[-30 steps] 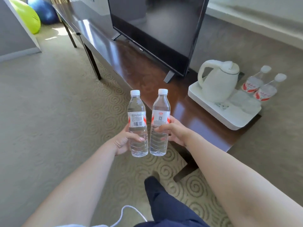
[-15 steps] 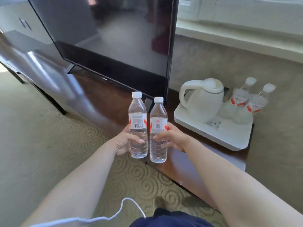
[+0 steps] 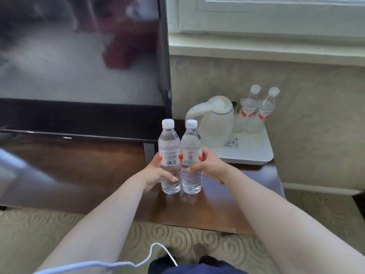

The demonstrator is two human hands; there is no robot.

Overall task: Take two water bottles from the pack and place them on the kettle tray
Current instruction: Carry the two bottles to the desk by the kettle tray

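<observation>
I hold two clear water bottles upright, side by side and touching, over the dark wooden desk. My left hand (image 3: 156, 175) grips the left bottle (image 3: 169, 155), whose barcode faces me. My right hand (image 3: 209, 168) grips the right bottle (image 3: 191, 155) around its red and white label. Both have white caps. The white kettle tray (image 3: 254, 153) lies just behind and right of them, with a white kettle (image 3: 214, 120) on its left part. Two more bottles (image 3: 256, 107) stand at the tray's back right corner. The pack is out of view.
A large black television (image 3: 83, 76) stands on the desk (image 3: 88, 171) to the left, its stand foot (image 3: 149, 152) close behind the left bottle. A wall and window sill (image 3: 266, 48) rise behind the tray. Patterned carpet (image 3: 59, 230) and a white cable (image 3: 126, 264) are below.
I have stepped closer to the desk and turned right. Both bottles, still in my hands, have moved forward over the desktop and nearer the tray.
</observation>
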